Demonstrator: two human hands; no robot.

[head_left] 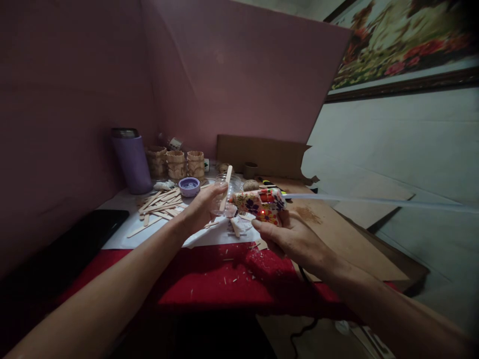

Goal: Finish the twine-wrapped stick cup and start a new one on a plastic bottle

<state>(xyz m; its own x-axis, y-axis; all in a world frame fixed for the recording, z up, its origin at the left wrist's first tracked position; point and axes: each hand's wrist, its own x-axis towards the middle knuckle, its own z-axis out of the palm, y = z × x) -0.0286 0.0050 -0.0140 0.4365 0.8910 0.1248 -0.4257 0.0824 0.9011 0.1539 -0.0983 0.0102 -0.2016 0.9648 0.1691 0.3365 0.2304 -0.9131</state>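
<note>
My left hand (pixel 205 203) is closed around a clear plastic bottle piece (pixel 235 185), with a wooden craft stick (pixel 226 188) standing against its side. In my right hand (pixel 290 233) is a flower-patterned hot glue gun (pixel 258 203), its red light lit. A long clear glue stick (pixel 344 200) sticks out of the gun's back end to the right. The gun's nozzle points left, close to the bottle piece and the craft stick; whether it touches them I cannot tell.
Loose craft sticks (pixel 159 207) lie piled on white paper (pixel 119 242) over a red cloth (pixel 179 279). Behind stand a purple tumbler (pixel 132 162), its purple lid (pixel 189 186) and several stick-covered cups (pixel 175 165). Cardboard (pixel 352 239) covers the right side. A dark cord (pixel 303 331) hangs below.
</note>
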